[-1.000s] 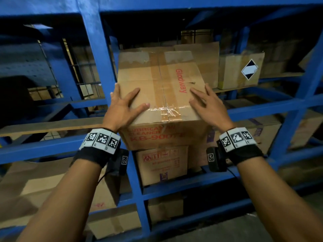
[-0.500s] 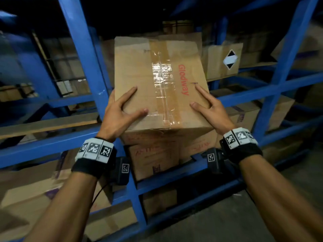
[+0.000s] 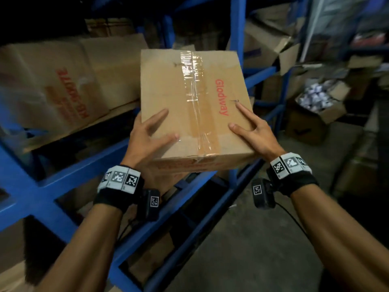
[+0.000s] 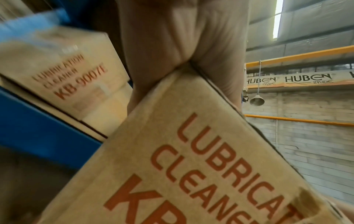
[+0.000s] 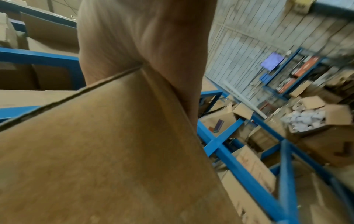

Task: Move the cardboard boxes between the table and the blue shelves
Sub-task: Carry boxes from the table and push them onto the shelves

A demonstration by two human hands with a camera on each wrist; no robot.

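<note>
We note the blue shelves [image 3: 63, 178] fill the left and centre of the head view, with several cardboard boxes lying on their levels, among them a large box with red lettering [image 3: 63, 87]. An open carton of white items [image 3: 320, 102] stands on the floor to the right. No table shows in any view.

The carried box [image 3: 193, 102], taped along its top and marked Glodway, is in the air in front of the shelf frame, resting on nothing. The left hand [image 3: 147, 140] grips its near left corner, fingers spread over the top and palm wrapped around the edge. The right hand [image 3: 252, 133] grips the near right corner likewise.

We judge this box to be mid-transfer: it is clear of the shelves and not yet set down. Which way it travels we cannot tell from this moment alone. Setting it down is outstanding, and the boxes on the shelves may follow.
</note>
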